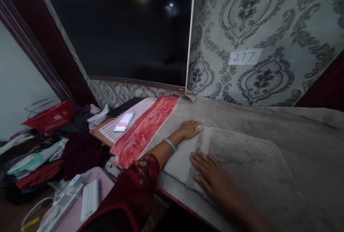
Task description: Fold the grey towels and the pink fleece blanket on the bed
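A folded grey towel (239, 149) with a pale band near its left end lies on a grey cloth (309, 128). My left hand (189, 129), with a bracelet at the wrist, rests at the towel's far left corner, fingers stretched out. Nearer to me, my right hand (211, 173) lies on the towel's banded part with its fingers spread; its wrist is blurred. Neither hand grips anything. Left of the grey cloth is a red plush cloth (147, 128) beside a striped cloth (126, 117).
A pixelated pale item lies on the striped cloth. A large TV (129, 31) and patterned wall (255, 20) stand behind. Clothes (34, 164), a red bag (53, 115), a power strip (63, 201) and a white power bank-like block (90, 199) are at the left.
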Motion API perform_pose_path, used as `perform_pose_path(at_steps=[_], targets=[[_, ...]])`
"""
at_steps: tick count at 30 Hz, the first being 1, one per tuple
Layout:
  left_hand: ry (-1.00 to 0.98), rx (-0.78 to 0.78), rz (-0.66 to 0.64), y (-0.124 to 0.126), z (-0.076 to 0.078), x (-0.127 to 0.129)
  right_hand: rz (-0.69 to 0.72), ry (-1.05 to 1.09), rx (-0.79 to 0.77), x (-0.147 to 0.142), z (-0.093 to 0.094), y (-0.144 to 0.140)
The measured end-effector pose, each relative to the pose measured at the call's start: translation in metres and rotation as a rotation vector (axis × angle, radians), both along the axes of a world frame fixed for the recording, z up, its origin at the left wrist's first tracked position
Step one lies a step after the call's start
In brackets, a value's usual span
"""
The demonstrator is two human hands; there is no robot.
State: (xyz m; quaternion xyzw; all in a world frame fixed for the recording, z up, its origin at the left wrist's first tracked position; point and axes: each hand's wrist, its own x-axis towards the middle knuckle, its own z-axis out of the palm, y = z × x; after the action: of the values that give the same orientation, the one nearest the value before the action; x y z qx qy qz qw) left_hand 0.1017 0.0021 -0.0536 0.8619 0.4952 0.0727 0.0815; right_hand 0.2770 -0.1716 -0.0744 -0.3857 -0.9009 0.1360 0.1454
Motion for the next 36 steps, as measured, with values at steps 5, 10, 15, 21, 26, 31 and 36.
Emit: perform_pose_path(at_steps=[5,10,15,21,26,31,36], targets=[[-0.025,0.046,0.027,0.004,-0.007,-0.002,0.055,0.099,-0.063,0.019,0.002,0.017],[-0.047,0.071,0.025,0.006,-0.006,-0.003,-0.267,0.039,0.124,0.036,0.026,0.074],[-0.062,0.095,0.004,0.016,-0.005,-0.003,-0.538,-0.2,0.116,0.045,0.026,0.097],[-0.047,0.104,0.003,0.026,-0.004,-0.004,-0.725,-0.194,0.048,0.075,0.025,0.094],[-0.039,0.113,0.014,0.025,0.002,-0.003,-0.93,-0.195,0.007,0.119,0.027,0.08],[-0.055,0.124,0.065,0.02,0.008,-0.004,-1.016,-0.124,-0.042,0.142,0.015,0.06],[-0.09,0.15,0.146,0.011,0.013,-0.006,-0.901,0.091,-0.004,0.161,-0.001,0.041]])
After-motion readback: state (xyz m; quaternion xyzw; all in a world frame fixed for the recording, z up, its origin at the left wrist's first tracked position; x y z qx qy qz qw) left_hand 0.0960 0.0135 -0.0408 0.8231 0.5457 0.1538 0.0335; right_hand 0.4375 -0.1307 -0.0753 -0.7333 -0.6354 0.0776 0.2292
